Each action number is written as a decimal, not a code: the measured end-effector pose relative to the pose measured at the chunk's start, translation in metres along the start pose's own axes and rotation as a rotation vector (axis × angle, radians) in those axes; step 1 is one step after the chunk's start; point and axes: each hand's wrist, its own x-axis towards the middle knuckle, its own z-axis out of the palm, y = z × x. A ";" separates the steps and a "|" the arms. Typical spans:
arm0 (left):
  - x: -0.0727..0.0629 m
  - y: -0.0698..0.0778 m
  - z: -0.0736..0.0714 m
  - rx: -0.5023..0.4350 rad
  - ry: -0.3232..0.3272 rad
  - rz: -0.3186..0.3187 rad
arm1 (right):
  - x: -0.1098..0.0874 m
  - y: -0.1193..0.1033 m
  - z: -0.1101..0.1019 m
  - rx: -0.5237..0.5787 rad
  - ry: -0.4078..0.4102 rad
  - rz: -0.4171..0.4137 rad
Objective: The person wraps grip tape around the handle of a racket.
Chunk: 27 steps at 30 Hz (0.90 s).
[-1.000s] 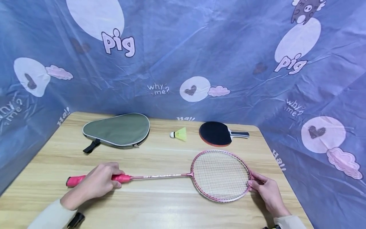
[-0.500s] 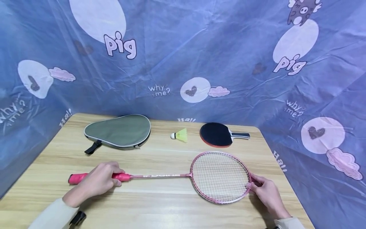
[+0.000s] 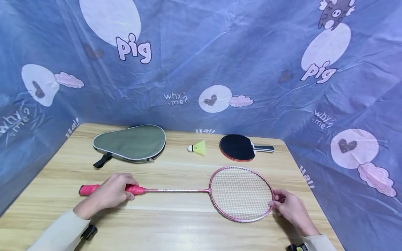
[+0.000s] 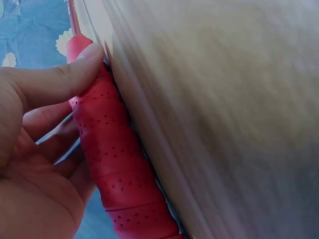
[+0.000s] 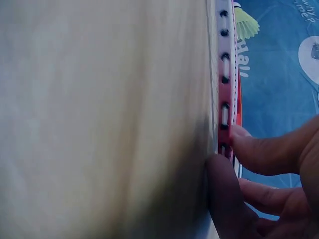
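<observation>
A badminton racket with a pink and white frame lies across the front half of the table, its head to the right. My left hand grips its red wrapped handle; in the left wrist view the thumb presses along the upper part of the grip. At the far end of the head, my right hand pinches the rim. The right wrist view shows the thumb and a finger on either side of the perforated frame. Part of the handle is hidden under the left hand in the head view.
Along the back of the wooden table lie a green paddle case with a black strap, a yellow shuttlecock and a black table tennis paddle. A blue printed cloth rises behind and at both sides.
The left hand has shifted slightly up and to the right in the head view, with the racket's handle. The right hand still pinches the rim, and the other things lie as before.
</observation>
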 end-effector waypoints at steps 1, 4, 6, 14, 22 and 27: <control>0.001 0.000 0.000 -0.002 -0.002 -0.008 | 0.000 0.000 0.000 0.003 -0.005 0.004; 0.002 0.000 0.001 -0.010 -0.009 -0.024 | 0.001 0.000 -0.002 0.012 -0.019 0.005; 0.002 0.000 0.002 -0.015 -0.007 -0.027 | 0.002 0.001 -0.003 0.025 -0.032 0.004; 0.000 -0.003 0.000 -0.002 -0.005 -0.031 | 0.006 -0.002 -0.015 0.005 -0.011 -0.058; 0.006 -0.014 -0.031 0.028 0.260 0.047 | 0.026 -0.028 -0.048 -0.102 0.472 -0.390; 0.020 -0.030 -0.061 0.194 0.545 0.166 | 0.055 -0.057 -0.070 -0.156 0.710 -0.758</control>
